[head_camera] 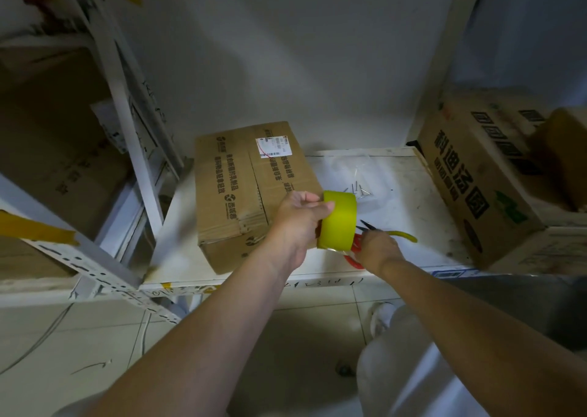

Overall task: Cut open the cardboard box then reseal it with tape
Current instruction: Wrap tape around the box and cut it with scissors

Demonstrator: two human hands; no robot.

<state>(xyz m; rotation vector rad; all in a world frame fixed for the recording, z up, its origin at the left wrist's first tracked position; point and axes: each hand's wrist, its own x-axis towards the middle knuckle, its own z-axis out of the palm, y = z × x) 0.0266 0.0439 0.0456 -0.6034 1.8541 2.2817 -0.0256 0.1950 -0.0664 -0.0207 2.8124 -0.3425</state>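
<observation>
A brown cardboard box [241,188] with printed text and a white shipping label lies flat on a white shelf board [409,200]. Just right of the box's near corner, my left hand [295,219] grips a yellow tape roll [338,219] held upright. My right hand [378,248] is beside and below the roll, closed on red-handled scissors [365,226] whose dark blades point up towards the roll. A short yellow strip of tape [403,235] sticks out to the right of that hand.
A larger printed carton [476,175] stands at the shelf's right end. Several metal nails [359,191] lie on the board behind the roll. A white metal rack [127,124] with boxes stands to the left. Tiled floor lies below.
</observation>
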